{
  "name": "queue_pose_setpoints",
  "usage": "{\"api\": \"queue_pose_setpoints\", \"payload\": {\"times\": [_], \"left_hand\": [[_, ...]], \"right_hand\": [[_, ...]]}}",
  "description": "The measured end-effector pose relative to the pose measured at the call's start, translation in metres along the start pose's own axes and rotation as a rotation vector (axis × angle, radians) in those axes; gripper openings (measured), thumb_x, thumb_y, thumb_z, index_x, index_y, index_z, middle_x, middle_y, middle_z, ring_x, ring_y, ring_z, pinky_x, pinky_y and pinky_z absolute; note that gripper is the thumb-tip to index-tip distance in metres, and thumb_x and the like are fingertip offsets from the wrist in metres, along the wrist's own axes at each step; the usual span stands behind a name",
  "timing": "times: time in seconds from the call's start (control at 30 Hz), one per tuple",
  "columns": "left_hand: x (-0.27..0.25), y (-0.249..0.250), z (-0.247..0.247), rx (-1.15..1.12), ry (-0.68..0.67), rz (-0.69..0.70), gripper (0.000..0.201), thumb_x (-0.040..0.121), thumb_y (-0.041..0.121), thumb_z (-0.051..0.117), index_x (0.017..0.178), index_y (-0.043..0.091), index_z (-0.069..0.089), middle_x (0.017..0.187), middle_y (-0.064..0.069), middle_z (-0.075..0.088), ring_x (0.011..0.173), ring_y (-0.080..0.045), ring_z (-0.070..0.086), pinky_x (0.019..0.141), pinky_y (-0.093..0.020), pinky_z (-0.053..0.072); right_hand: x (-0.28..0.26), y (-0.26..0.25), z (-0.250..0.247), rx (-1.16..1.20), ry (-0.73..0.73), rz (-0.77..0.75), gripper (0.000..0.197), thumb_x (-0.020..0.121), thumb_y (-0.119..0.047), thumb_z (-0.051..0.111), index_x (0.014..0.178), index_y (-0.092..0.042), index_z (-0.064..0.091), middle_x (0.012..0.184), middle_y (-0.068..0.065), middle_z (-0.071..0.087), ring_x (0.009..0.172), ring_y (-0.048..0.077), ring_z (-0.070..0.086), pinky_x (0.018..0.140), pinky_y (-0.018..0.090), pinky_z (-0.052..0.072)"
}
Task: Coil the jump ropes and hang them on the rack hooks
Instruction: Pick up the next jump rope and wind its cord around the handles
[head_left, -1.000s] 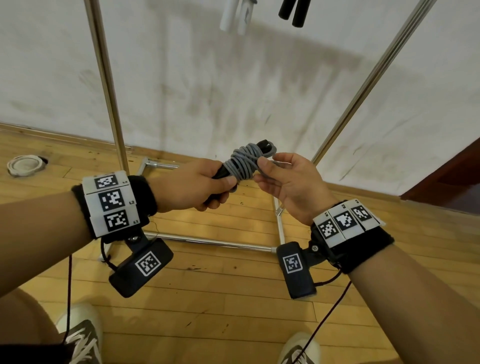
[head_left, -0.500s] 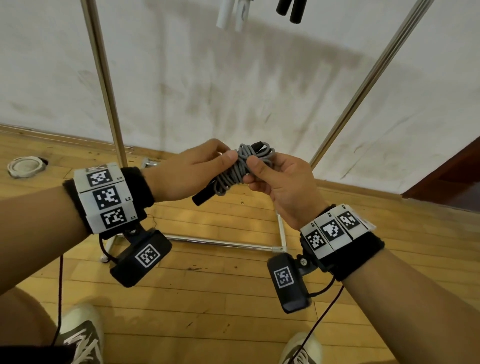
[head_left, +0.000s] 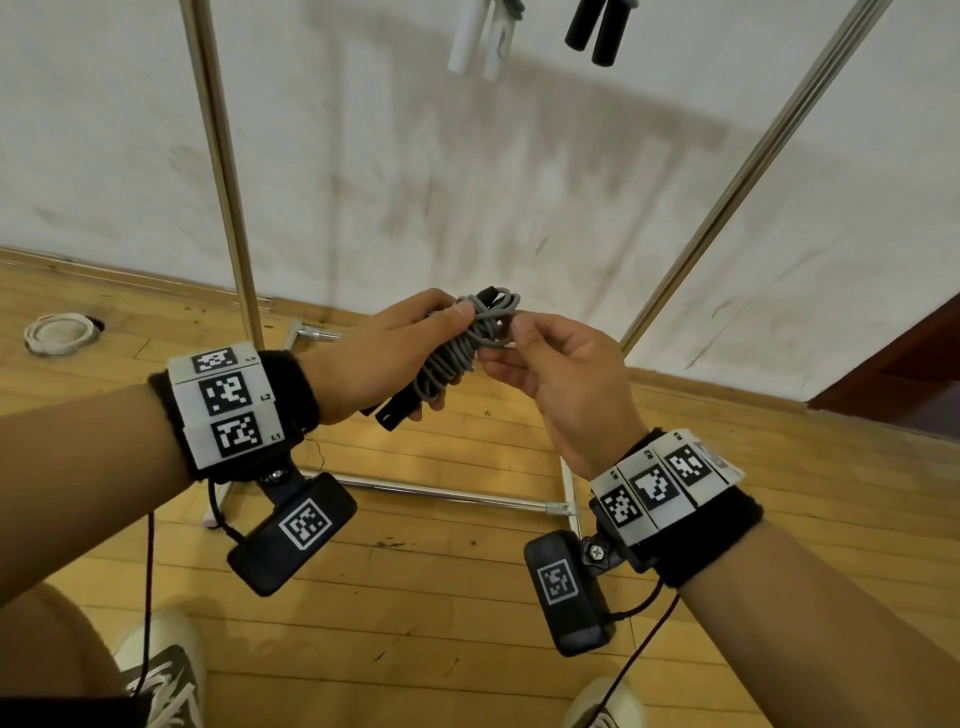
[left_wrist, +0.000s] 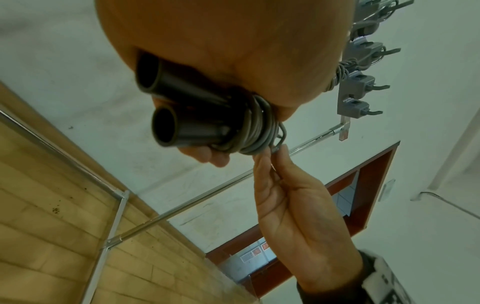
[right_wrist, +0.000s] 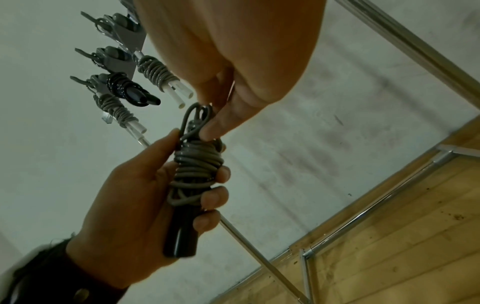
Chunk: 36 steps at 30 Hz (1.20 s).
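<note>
Wooden floorboards (head_left: 415, 597) run up to a scuffed white wall (head_left: 415, 182), and in front of the wall stands a chrome rack (head_left: 223, 171) of slanting metal poles with a base bar on the floor. Grey hooks (left_wrist: 363, 82) sit in a row along the rack's top rail; from the right wrist, three coiled ropes hang there, two grey-wound bundles with white handles (right_wrist: 158, 72) and one dark bundle with black handles (right_wrist: 130, 90). Both forearms reach forward with tagged wristbands and small black cameras slung beneath. Between them is the grey jump rope (head_left: 467, 343), its cord wound tightly round two black handles laid side by side, held tilted in the air before the rack, well below the hooks. One hand, the left hand (head_left: 374, 358), is curled round the bundle, thumb on the windings and fingers wrapping the handles. Its partner, the right hand (head_left: 566, 384), pinches the loose loop of cord at the bundle's upper end between thumb and forefinger.
</note>
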<state>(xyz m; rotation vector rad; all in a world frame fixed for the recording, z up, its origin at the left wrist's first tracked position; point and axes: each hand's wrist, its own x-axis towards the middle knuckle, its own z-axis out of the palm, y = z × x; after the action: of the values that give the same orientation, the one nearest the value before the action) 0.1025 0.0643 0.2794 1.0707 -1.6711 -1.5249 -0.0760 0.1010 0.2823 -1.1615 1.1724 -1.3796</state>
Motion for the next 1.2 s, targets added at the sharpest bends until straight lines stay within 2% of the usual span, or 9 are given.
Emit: {"api": "queue_pose_setpoints", "payload": {"times": [0.2, 0.37, 0.47, 0.57, 0.7, 0.8, 0.9, 1.03, 1.2], "left_hand": [[0.001, -0.003, 0.002, -0.021, 0.001, -0.025, 0.034, 0.101, 0.045, 0.047, 0.114, 0.014, 0.053, 0.096, -0.02, 0.066, 0.071, -0.031, 0.067, 0.059, -0.039, 0.054], [0.0, 0.001, -0.001, -0.09, -0.058, -0.049, 0.028, 0.096, 0.036, 0.05, 0.114, 0.015, 0.051, 0.095, -0.017, 0.068, 0.074, -0.033, 0.068, 0.059, -0.041, 0.055], [-0.001, 0.004, 0.0, -0.062, -0.056, -0.028, 0.035, 0.087, 0.046, 0.049, 0.11, 0.018, 0.053, 0.091, -0.012, 0.066, 0.07, -0.028, 0.066, 0.057, -0.039, 0.053], [-0.001, 0.003, 0.002, 0.011, -0.024, -0.007, 0.05, 0.089, 0.069, 0.05, 0.105, 0.023, 0.057, 0.087, -0.007, 0.068, 0.067, -0.026, 0.067, 0.056, -0.039, 0.055], [0.003, -0.001, 0.001, 0.012, -0.041, -0.073, 0.032, 0.099, 0.047, 0.052, 0.107, 0.017, 0.057, 0.089, -0.013, 0.068, 0.069, -0.031, 0.069, 0.057, -0.04, 0.055], [0.004, -0.001, -0.004, 0.083, -0.068, -0.1, 0.02, 0.102, 0.036, 0.049, 0.102, 0.019, 0.059, 0.087, -0.01, 0.068, 0.069, -0.03, 0.07, 0.056, -0.04, 0.056], [0.006, 0.001, -0.005, 0.157, -0.099, -0.117, 0.021, 0.101, 0.039, 0.048, 0.1, 0.021, 0.058, 0.09, -0.014, 0.067, 0.066, -0.028, 0.068, 0.056, -0.04, 0.055], [0.008, 0.005, -0.01, 0.306, -0.153, -0.143, 0.024, 0.101, 0.041, 0.047, 0.106, 0.021, 0.058, 0.086, -0.011, 0.067, 0.063, -0.027, 0.068, 0.053, -0.039, 0.056], [0.008, 0.003, -0.012, 0.359, -0.215, -0.154, 0.031, 0.1, 0.047, 0.049, 0.111, 0.019, 0.057, 0.094, -0.015, 0.068, 0.07, -0.032, 0.072, 0.057, -0.042, 0.06]], "right_hand": [[0.001, -0.004, -0.009, -0.109, -0.011, -0.09, 0.013, 0.095, -0.006, 0.059, 0.1, 0.001, 0.069, 0.084, 0.015, 0.075, 0.079, 0.028, 0.074, 0.068, 0.03, 0.059], [0.0, 0.001, -0.006, -0.168, -0.048, -0.103, 0.012, 0.091, 0.002, 0.062, 0.094, -0.007, 0.069, 0.071, 0.006, 0.072, 0.065, 0.02, 0.07, 0.06, 0.026, 0.055], [0.001, 0.001, -0.005, -0.234, -0.064, -0.152, 0.015, 0.089, 0.003, 0.064, 0.091, -0.011, 0.068, 0.069, 0.004, 0.07, 0.061, 0.019, 0.069, 0.057, 0.026, 0.054], [0.003, 0.001, -0.005, -0.304, -0.071, -0.177, 0.016, 0.088, 0.001, 0.066, 0.087, -0.014, 0.068, 0.066, 0.001, 0.071, 0.06, 0.018, 0.07, 0.055, 0.024, 0.055], [0.005, 0.003, -0.006, -0.336, -0.051, -0.175, 0.016, 0.083, 0.0, 0.069, 0.083, -0.016, 0.069, 0.066, 0.0, 0.072, 0.059, 0.016, 0.071, 0.055, 0.023, 0.055], [0.005, 0.005, -0.007, -0.333, -0.057, -0.156, 0.015, 0.082, 0.0, 0.071, 0.084, -0.014, 0.066, 0.067, 0.003, 0.072, 0.06, 0.019, 0.071, 0.054, 0.023, 0.055], [0.006, 0.006, -0.008, -0.343, -0.062, -0.157, 0.025, 0.083, -0.002, 0.071, 0.096, -0.02, 0.059, 0.071, 0.003, 0.072, 0.061, 0.019, 0.072, 0.053, 0.024, 0.055], [0.001, 0.01, -0.011, -0.565, -0.155, -0.306, 0.034, 0.085, -0.004, 0.069, 0.107, -0.03, 0.068, 0.071, -0.002, 0.07, 0.062, 0.011, 0.07, 0.059, 0.022, 0.056], [0.006, 0.009, -0.013, -0.77, -0.116, -0.524, 0.021, 0.079, -0.005, 0.077, 0.099, -0.012, 0.076, 0.094, 0.003, 0.06, 0.075, 0.014, 0.061, 0.058, 0.024, 0.054]]}}
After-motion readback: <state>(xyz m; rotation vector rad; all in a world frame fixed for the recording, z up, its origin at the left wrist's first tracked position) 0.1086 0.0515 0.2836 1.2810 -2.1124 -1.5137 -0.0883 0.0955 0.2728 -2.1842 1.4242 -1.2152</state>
